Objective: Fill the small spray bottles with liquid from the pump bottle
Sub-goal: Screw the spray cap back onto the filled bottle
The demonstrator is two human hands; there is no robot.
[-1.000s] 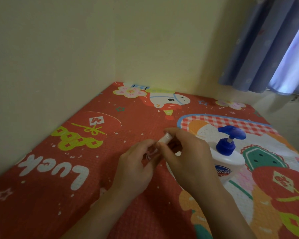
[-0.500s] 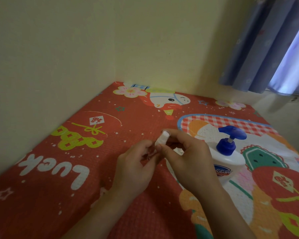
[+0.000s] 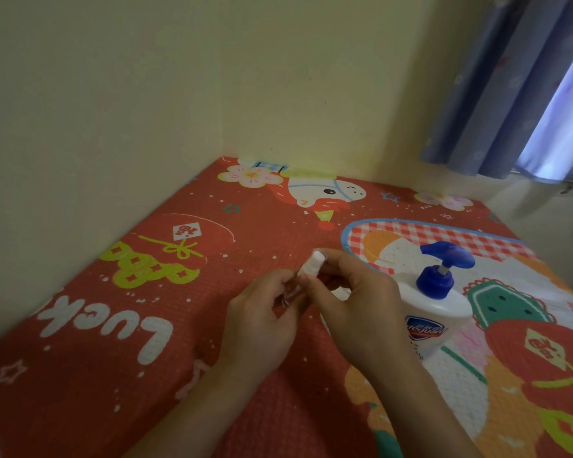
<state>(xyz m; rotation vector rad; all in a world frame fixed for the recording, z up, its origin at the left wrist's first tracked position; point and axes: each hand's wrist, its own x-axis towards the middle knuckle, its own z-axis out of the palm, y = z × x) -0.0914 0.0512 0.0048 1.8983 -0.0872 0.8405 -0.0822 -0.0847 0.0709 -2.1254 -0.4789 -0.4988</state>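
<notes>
Left of the pump bottle: both hands meet above the patterned surface.
Pump bottle [image 3: 435, 312]: white body, blue pump head, upright on the mat; blue label faces the camera.
Mat [image 3: 146, 325]: red, cartoon print, covers the tabletop up to the wall corner.
Small spray bottle [image 3: 288, 294]: just left of the pump bottle, pinched in the left hand; mostly hidden by fingers.
Cap [image 3: 311, 267]: white, tilted, at the top of the spray bottle.
Left hand [image 3: 262, 325]: fingers closed around the spray bottle.
Right hand [image 3: 358, 305]: thumb and forefinger grasping the cap; partly covers the pump bottle.
Curtain [image 3: 510, 81]: blue, behind and above the pump bottle.
</notes>
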